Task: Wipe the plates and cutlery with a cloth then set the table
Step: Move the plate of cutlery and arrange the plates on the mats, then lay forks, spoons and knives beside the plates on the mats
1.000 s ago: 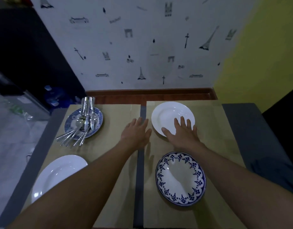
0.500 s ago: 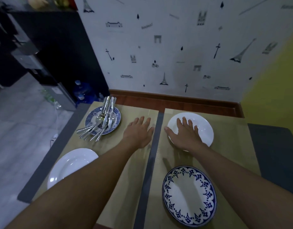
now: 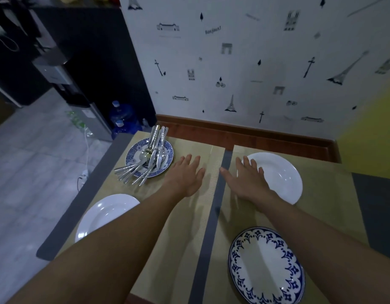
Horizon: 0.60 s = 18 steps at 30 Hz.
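Both hands palms down, fingers straight and spread; neither grip holds anything. Left hand [image 3: 185, 176] over the left placemat [image 3: 189, 220], just beside the blue-patterned plate [image 3: 132, 153] carrying the piled cutlery [image 3: 150, 160]. Right hand [image 3: 247, 181] overlaps the left rim of the far white plate [image 3: 284, 176]. Near white plate [image 3: 101, 213] and near patterned plate [image 3: 266, 266] lie closer on the table [image 3: 97, 172].

Plates: four, namely far white plate [image 3: 281, 178], near white plate [image 3: 101, 216], far patterned plate [image 3: 132, 155], near patterned plate [image 3: 264, 266]. Placemats: two, left placemat [image 3: 185, 238], right placemat [image 3: 325, 183]. Cutlery [image 3: 153, 152]: one overlapping heap, pieces not countable. Water bottles [image 3: 122, 114] on the floor: two.
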### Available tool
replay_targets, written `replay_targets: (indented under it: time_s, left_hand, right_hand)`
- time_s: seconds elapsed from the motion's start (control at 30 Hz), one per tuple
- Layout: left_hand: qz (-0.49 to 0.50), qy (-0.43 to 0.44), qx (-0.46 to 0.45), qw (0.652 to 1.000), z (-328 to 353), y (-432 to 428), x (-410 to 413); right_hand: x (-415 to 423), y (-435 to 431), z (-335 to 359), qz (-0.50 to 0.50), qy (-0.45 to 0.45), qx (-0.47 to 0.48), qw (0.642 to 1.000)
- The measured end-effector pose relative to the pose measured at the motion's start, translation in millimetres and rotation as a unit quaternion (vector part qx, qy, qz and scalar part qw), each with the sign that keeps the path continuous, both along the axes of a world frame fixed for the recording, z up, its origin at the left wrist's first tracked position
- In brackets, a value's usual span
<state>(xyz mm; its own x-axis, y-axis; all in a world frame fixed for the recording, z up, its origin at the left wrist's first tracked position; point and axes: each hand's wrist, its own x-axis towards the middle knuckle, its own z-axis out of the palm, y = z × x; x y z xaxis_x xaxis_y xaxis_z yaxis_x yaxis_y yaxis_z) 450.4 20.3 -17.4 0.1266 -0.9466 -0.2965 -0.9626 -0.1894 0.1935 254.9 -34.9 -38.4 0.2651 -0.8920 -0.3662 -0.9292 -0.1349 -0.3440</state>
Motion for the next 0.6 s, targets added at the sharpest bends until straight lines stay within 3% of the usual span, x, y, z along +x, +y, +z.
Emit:
replay_targets:
  time_s: [0.6]
  left_hand:
    - [-0.007,0.011,-0.017,1.000,-27,-7,130]
  right_hand:
    - [129,12,-8,-0.026,-0.039,0.042,0.998]
